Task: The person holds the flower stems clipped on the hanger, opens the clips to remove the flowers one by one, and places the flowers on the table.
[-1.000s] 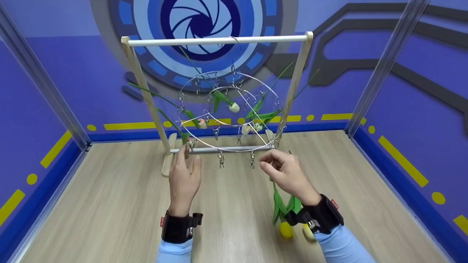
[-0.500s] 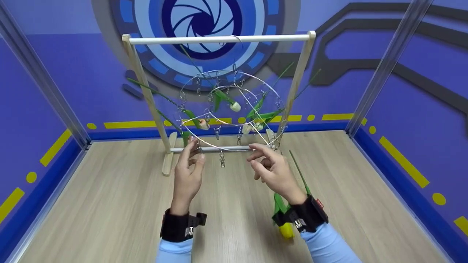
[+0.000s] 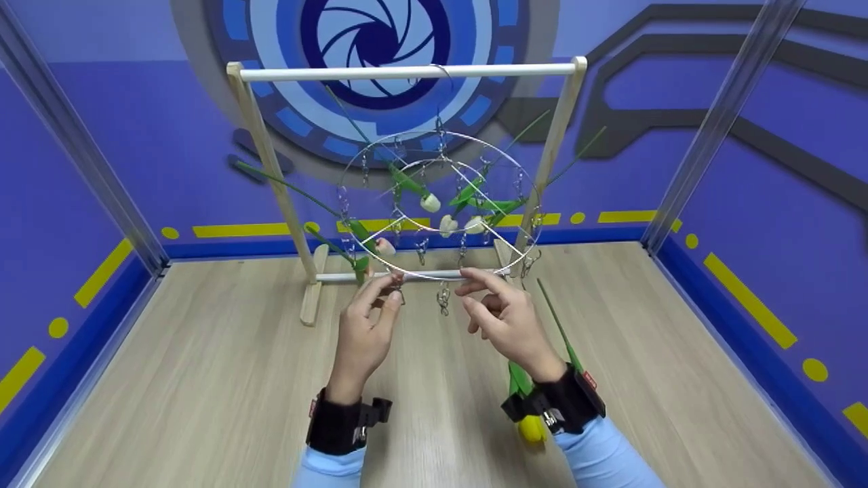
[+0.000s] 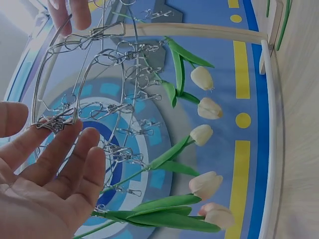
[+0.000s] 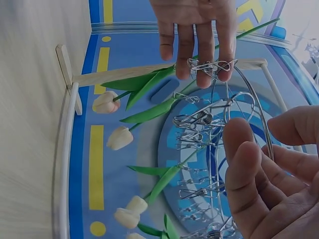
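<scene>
A round wire drying hanger [image 3: 441,278] with many metal clips hangs by its hook from a white rod. In the head view, my left hand [image 3: 366,332] is at the near left of its rim. The left wrist view shows straight fingers [image 4: 67,144] touching a metal clip [image 4: 62,119], the thumb apart. At the near right, my right hand [image 3: 508,325] has its index fingertip at the rim; its fingers [image 5: 244,169] are bent, and the thumb stands off the wire. Several pale tulips [image 3: 430,202] hang from the clips, heads down.
A wooden stand [image 3: 254,135] holds the hanger over the wood-grain table [image 3: 230,393]. A yellow tulip [image 3: 531,429] lies on the table at the right, partly under my right forearm. Blue and purple panels [image 3: 108,169] enclose the back and sides.
My left hand has moved right, and the hanger has turned, carrying its near clips and left tulips rightward. My right hand shifted left to the rim, then stayed there.
</scene>
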`<move>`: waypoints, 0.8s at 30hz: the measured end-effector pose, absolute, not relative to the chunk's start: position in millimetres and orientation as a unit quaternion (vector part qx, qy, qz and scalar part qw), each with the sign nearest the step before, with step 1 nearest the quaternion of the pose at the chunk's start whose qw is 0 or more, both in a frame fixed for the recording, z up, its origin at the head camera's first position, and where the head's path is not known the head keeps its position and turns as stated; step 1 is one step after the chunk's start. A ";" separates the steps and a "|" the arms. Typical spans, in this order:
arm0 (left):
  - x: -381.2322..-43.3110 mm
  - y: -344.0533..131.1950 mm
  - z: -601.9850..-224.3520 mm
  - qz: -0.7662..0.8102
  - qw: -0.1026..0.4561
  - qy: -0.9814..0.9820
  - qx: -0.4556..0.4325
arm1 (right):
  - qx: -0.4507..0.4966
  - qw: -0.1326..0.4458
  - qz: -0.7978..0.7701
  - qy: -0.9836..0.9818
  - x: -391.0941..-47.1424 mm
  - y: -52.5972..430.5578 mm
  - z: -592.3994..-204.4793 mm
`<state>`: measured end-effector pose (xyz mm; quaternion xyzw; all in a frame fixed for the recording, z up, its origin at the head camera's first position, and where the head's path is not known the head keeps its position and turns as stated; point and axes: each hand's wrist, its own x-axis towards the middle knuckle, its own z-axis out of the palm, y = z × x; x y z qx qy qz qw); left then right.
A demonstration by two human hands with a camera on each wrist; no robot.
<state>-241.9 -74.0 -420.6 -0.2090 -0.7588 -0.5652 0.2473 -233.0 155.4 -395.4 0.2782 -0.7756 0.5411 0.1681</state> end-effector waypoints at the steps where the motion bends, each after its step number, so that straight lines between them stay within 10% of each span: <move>1: -241.2 -72.2 -420.4 -0.561 0.250 -0.759 -0.215 | 0.280 0.168 0.542 -0.775 -232.7 155.5 -395.3; 24: -219.8 -34.0 -417.4 -0.458 0.272 -0.799 -0.280 | 0.227 0.240 0.573 -0.750 -236.2 170.8 -392.3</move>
